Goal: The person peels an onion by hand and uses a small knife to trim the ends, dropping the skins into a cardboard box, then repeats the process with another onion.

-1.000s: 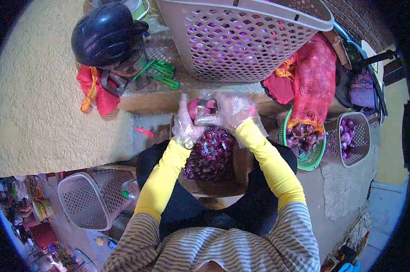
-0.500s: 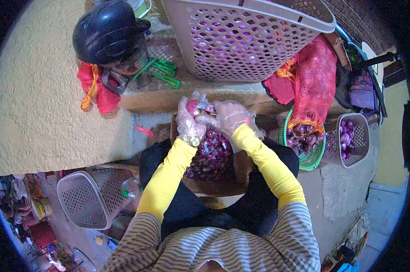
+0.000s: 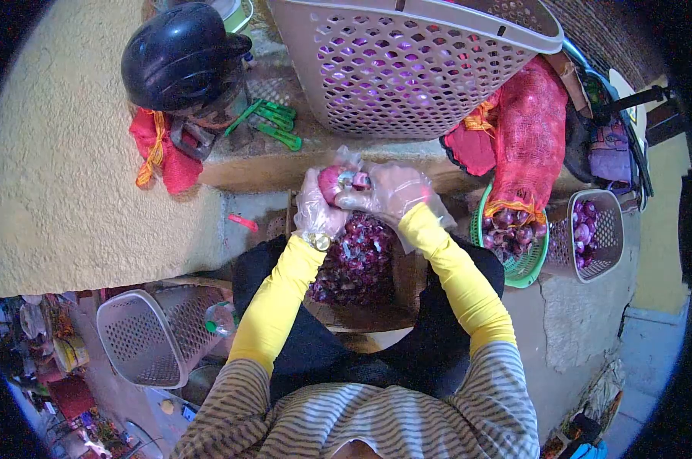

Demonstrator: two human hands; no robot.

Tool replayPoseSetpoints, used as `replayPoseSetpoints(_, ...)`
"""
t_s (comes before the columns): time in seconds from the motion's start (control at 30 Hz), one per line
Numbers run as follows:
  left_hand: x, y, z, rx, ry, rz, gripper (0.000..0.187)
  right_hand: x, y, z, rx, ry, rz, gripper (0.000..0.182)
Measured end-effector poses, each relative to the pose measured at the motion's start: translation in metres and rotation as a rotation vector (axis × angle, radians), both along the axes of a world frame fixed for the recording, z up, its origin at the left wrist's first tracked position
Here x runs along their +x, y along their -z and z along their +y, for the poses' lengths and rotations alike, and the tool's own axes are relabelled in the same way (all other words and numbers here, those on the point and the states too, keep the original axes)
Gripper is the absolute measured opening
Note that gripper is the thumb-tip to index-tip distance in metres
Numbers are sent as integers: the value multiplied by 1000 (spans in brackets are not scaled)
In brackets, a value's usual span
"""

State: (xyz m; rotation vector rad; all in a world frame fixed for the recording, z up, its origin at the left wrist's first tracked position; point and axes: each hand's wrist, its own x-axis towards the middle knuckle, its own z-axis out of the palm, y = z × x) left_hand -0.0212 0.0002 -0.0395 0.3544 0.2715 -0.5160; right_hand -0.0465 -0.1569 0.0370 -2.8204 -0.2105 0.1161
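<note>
A red onion is held in my left hand, which wears a clear plastic glove with a watch at the wrist. My right hand, gloved too, is closed at the onion's right side, pinching something small and pinkish that I cannot make out clearly. Both hands nearly touch. Below them, between my knees, a box holds a heap of dark red onion skins.
A large crate of onions stands ahead on a ledge. On the right are a red net sack, a green basket and a small crate with onions. A black helmet and green-handled tools lie upper left; a crate stands lower left.
My right hand has shifted slightly right and turned a little against the onion. My left hand has moved slightly, still holding the onion.
</note>
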Motion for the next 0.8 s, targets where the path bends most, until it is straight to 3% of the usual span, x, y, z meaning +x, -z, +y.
replayPoseSetpoints(0.17,5,13,1,19,-6,42,40,-2,-7,3,41,23,-18,85)
replayPoseSetpoints(0.4,3,-10,-9,39,-126,167,34,-3,0,10,86,36,33,81)
replayPoseSetpoints(0.63,5,-1,-10,118,-225,61,40,-6,22,19,169,57,95,78)
replayPoseSetpoints(0.8,8,8,-14,310,-328,-44,46,-1,29,18,303,92,236,80)
